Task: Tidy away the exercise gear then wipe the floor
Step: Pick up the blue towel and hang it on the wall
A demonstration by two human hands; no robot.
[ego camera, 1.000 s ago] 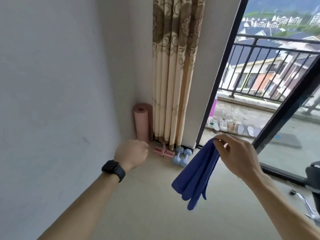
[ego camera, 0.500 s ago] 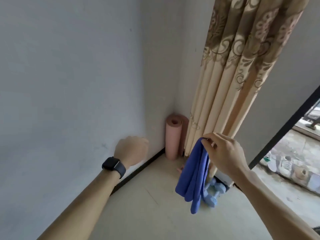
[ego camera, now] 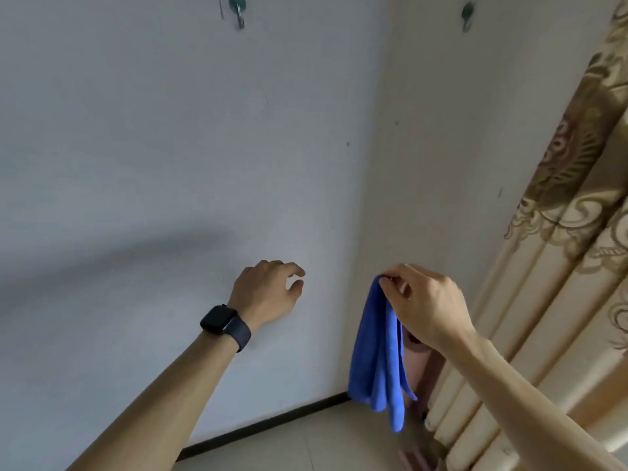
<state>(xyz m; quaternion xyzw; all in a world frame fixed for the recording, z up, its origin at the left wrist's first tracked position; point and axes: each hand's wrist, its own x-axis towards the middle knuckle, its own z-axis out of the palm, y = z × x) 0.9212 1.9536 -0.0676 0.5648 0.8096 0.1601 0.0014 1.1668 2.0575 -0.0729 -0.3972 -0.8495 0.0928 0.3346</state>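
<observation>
Blue cloth (ego camera: pixel 377 362) hangs limp in long folds, pinched at its top by the right hand (ego camera: pixel 428 307); left hand (ego camera: pixel 268 294) is loosely curled, holding nothing.

**A Pale Corner Beside the Curtain**

Two plain, pale walls met at a corner. The left wall (ego camera: pixel 170 130) filled most of the view, and a soft diagonal shadow (ego camera: pixel 136 253) lay across it. A green hook (ego camera: pixel 238 8) was fixed high on it, and a second hook (ego camera: pixel 467 13) sat high on the far wall (ego camera: pixel 441 147). A dark baseboard (ego camera: pixel 272 423) ran along the foot of the left wall, above a light beige floor (ego camera: pixel 323 447). At right hung a beige curtain (ego camera: pixel 560 266) in long pleats, patterned with brown scrolls. The light was soft and even.
</observation>
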